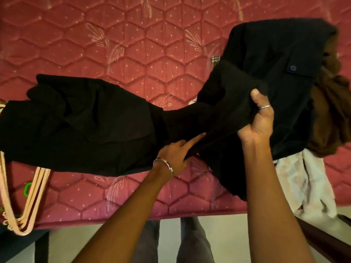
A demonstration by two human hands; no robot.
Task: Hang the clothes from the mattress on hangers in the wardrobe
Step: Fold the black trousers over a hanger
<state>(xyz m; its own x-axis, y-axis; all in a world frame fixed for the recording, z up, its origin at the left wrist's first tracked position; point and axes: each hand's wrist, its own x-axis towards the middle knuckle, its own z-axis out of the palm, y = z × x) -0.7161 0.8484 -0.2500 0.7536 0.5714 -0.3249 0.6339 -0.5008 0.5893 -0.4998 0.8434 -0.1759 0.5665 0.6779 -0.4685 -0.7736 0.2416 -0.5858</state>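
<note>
- The mattress (133, 54) is red, quilted in hexagons with pale leaf motifs and small dots; it fills most of my view, and its near edge runs across just ahead of my feet.
- Below that near edge is a strip of pale floor (228, 242), with my grey trouser legs standing on it.
- A black garment (85, 126) stretches across the mattress from the left edge toward the right, part of it lifted off the quilting; a buttoned pocket flap shows on its right part.
- My right hand (258, 118) has its grip curled round a bunched fold of the black garment, thumb up; a ring sits on one finger.
- My left hand (176, 154) pinches the same cloth lower down, index finger stretched along the fold; a bangle circles the wrist.
- Pale pink hangers (28, 202) lie stacked at the near left corner, partly under the black garment, hooks toward the edge.
- A brown cloth (330, 114) is heaped at the right edge, and a whitish cloth (307, 185) drapes over the near right edge toward the floor.
- The far half of the mattress shows bare quilting.
</note>
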